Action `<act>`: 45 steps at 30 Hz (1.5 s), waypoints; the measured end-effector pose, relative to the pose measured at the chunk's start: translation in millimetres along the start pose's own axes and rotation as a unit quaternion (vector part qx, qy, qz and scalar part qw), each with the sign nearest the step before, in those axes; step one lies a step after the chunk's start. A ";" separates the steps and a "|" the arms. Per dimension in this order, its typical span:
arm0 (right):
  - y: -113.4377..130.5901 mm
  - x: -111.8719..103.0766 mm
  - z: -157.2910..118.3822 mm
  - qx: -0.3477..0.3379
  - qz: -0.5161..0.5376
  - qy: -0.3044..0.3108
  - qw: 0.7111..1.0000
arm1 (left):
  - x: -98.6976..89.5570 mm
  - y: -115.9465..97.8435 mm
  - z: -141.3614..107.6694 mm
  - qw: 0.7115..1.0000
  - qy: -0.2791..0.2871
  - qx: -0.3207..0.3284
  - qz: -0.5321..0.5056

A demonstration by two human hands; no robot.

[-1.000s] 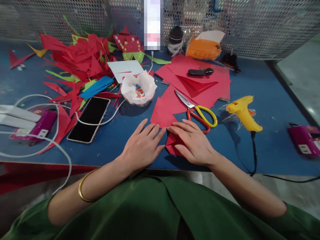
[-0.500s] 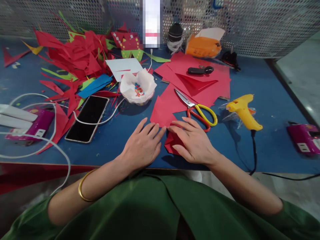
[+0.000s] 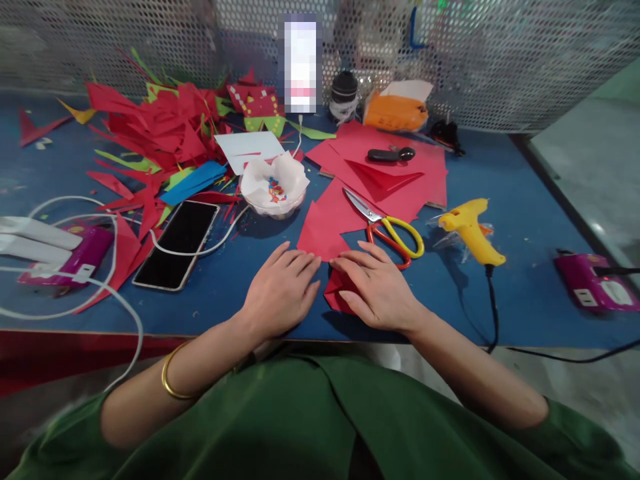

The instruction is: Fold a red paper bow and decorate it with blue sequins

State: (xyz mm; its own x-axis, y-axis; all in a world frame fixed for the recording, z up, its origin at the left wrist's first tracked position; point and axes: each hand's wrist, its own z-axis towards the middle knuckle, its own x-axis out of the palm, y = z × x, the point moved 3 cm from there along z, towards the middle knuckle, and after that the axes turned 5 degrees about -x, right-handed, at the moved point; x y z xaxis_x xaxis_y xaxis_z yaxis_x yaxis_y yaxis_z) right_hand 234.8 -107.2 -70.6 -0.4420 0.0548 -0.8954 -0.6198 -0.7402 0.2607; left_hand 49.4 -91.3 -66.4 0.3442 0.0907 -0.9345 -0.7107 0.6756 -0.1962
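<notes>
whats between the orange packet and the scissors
In the head view, red paper sheets lie between the orange packet and the scissors, with a black object and a folded red piece on top.

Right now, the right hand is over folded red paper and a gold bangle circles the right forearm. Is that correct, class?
Not quite: the head view shows the gold bangle on the left forearm. The right hand is indeed over folded red paper.
</notes>
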 end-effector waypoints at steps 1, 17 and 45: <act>-0.3 -0.4 -0.1 0.002 0.002 -0.006 1.000 | -1.6 3.6 1.6 0.999 -0.012 -0.026 -0.026; -8.2 -0.1 4.7 0.129 0.115 -0.084 0.981 | 6.5 37.8 28.1 0.964 -0.015 -0.245 -0.104; -59.6 -9.2 45.0 0.374 0.364 -0.192 0.831 | -21.6 33.8 58.9 0.824 -0.088 -0.251 -0.501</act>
State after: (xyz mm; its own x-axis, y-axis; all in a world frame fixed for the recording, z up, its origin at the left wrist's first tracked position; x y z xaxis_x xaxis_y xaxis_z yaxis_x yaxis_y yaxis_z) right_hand 246.6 -33.4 -61.6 -0.9620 0.0918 -0.2573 -0.2628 -0.0545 0.9633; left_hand 54.0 -27.4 -35.3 0.9644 -0.1941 -0.1797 -0.1643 0.0929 -0.9820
